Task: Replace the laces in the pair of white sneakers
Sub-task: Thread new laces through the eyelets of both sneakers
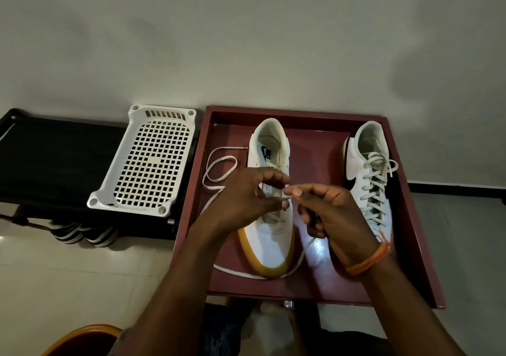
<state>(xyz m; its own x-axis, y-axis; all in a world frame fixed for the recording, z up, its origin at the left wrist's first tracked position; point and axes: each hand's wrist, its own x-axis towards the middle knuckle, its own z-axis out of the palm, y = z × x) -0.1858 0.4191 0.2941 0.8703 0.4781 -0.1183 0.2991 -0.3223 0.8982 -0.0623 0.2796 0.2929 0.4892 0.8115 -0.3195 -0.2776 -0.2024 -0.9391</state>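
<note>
This looks like a room in a home, at floor level by a plain pale wall (246,41). Glossy light floor tiles (68,273) reflect the lamp light, and a dark skirting strip (454,186) runs along the wall's foot to the right of the grip. A maroon tray (421,246) lies under the grip on the floor. Left of the grip, a white perforated plastic basket (147,161) rests on a low black rack (49,158), with striped footwear (85,235) tucked beneath it.
</note>
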